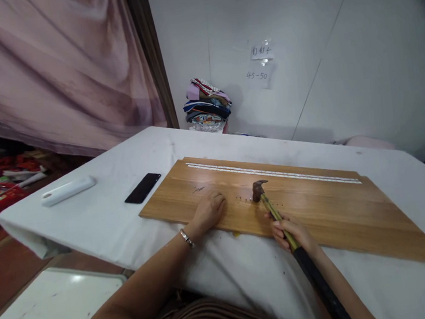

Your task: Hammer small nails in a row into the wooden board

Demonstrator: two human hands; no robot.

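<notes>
My right hand [290, 232] grips the hammer [277, 213] partway along its yellowish handle; the black lower grip extends back toward me. The rusty hammer head [257, 191] is low over the wooden board [332, 213], beside a row of small nail heads [241, 198]; whether it touches one I cannot tell. Left of that row, my left hand [210, 210] rests on the board with its fingers curled in. What those fingers hold, if anything, is hidden. A few loose nails [198, 189] lie just beyond the left hand.
Two white measuring strips [273, 173] run along the board's far side. A black phone [142, 188] and a white elongated object [68, 190] lie on the white-covered table [110, 223]. Folded cloths [208, 105] are stacked by the wall. A white stool [57, 307] stands at lower left.
</notes>
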